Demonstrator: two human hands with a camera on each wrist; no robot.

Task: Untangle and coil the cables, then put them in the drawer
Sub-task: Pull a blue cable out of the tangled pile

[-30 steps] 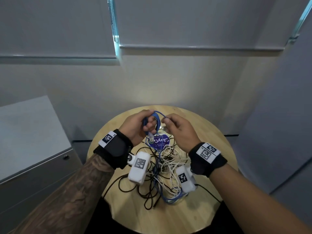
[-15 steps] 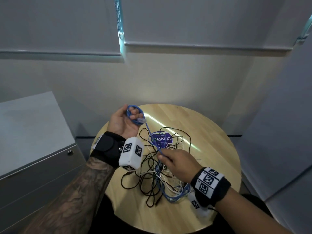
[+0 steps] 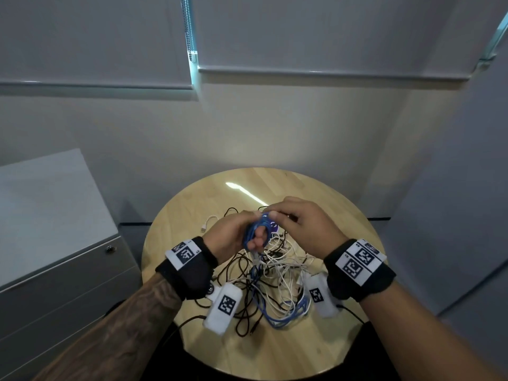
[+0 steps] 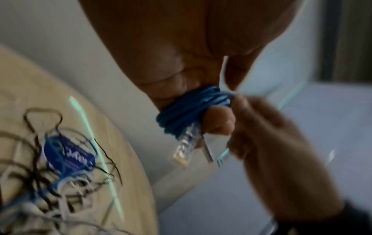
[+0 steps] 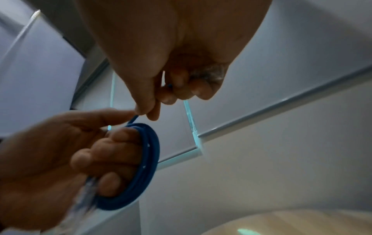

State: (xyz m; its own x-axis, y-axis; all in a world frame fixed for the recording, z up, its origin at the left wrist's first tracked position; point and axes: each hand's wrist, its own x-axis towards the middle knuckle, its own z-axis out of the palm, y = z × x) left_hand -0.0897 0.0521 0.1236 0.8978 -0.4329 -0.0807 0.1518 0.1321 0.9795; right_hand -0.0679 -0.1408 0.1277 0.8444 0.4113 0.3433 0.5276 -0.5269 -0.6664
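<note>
Grey metal drawer cabinet stands well left of the round light-wood table, drawers look closed. On the table, toward its near middle, a tangled heap of black, white and blue cables. Above the heap, both hands meet.

Left hand has fingers curled through a small coil of blue network cable; coil loops wrap round the fingers, clear plastic plug hangs below them. Right hand pinches the blue strand between thumb and fingertip just right of the coil's top, other fingers curled. The free strand runs from the coil's top edge toward the right hand, then down into the heap; coil plane is roughly upright. Right hand is the one feeding, so the next wrap likely goes over the left fingers.

Against half a second back: the right hand was low at the heap and the left held the coil up and leftward; now they're together above the heap, coil looks thicker.
</note>
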